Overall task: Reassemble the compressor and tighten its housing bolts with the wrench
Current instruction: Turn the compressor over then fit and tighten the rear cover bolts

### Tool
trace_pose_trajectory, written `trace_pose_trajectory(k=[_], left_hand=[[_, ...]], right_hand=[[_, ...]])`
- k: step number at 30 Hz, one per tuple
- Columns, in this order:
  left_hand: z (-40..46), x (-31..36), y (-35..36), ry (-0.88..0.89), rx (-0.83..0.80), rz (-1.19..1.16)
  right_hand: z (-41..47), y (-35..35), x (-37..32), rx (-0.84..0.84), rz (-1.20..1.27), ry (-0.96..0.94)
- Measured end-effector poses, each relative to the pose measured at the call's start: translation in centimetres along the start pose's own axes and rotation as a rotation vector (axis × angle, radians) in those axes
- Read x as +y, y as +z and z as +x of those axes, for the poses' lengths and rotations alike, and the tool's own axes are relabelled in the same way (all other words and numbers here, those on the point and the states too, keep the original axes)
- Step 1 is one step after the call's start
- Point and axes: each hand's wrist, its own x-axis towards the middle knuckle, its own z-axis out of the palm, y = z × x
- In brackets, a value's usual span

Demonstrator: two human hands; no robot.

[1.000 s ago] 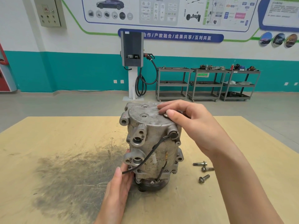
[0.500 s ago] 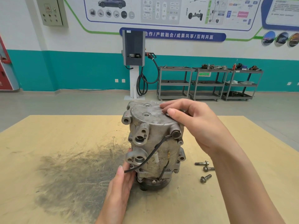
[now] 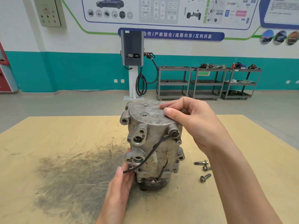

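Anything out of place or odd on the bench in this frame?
Three loose bolts lie on the table right of the upright compressor, not yet fitted. A dark smear stains the table on its left. A black wire dangles loose down the housing. No wrench is in view.

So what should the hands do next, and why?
Probably keep twisting with the right hand: its thumb and fingers pinch something small, likely a bolt, at the top edge of the compressor. The left hand steadies the compressor low down. Three loose bolts wait on the table; no wrench is in view.
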Motion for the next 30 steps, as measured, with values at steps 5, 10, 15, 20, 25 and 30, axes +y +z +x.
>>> trace_pose_trajectory(k=[5,10,15,20,25,30], left_hand=[[0.0,-0.1,0.0,-0.008,-0.008,-0.004],[0.2,0.0,0.0,-0.002,-0.010,-0.017],[0.2,0.1,0.1,-0.002,0.019,-0.058],[0.1,0.5,0.4,-0.021,0.041,-0.077],[0.1,0.4,0.5,-0.020,0.072,-0.062],[0.4,0.5,0.7,-0.038,0.124,-0.090]], right_hand=[[0.1,0.2,0.4,0.050,0.024,-0.015],[0.0,-0.5,0.3,-0.055,-0.044,-0.023],[-0.1,0.8,0.4,0.101,-0.076,-0.016],[-0.2,0.9,0.5,0.122,-0.078,-0.026],[-0.4,-0.4,0.2,-0.075,-0.127,-0.053],[-0.1,0.5,0.2,0.010,-0.077,-0.014]])
